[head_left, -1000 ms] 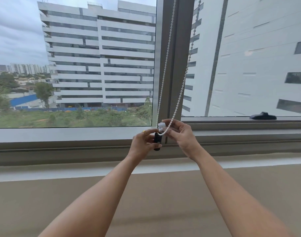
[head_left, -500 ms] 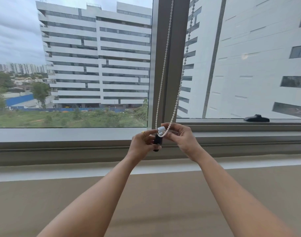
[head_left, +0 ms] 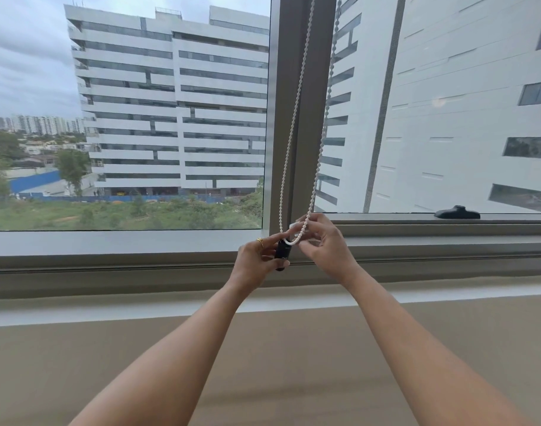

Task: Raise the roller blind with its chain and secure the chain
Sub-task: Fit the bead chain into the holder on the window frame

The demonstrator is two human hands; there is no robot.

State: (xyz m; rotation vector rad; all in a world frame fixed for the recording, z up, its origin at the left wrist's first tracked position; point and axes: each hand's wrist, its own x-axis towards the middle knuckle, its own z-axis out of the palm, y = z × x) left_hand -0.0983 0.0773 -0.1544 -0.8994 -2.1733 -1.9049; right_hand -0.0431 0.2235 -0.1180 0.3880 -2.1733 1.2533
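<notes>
Your white beaded chain (head_left: 293,124) loops at a black holder (head_left: 283,252); a gold ring (head_left: 259,241) shows on your left hand (head_left: 257,259), against the grey-brown window frame (head_left: 306,103).

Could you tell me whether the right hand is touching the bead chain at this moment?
Touching. In the head view the right hand pinches the bead chain at the bottom of its loop, the fingers closing directly over the beads.
</notes>
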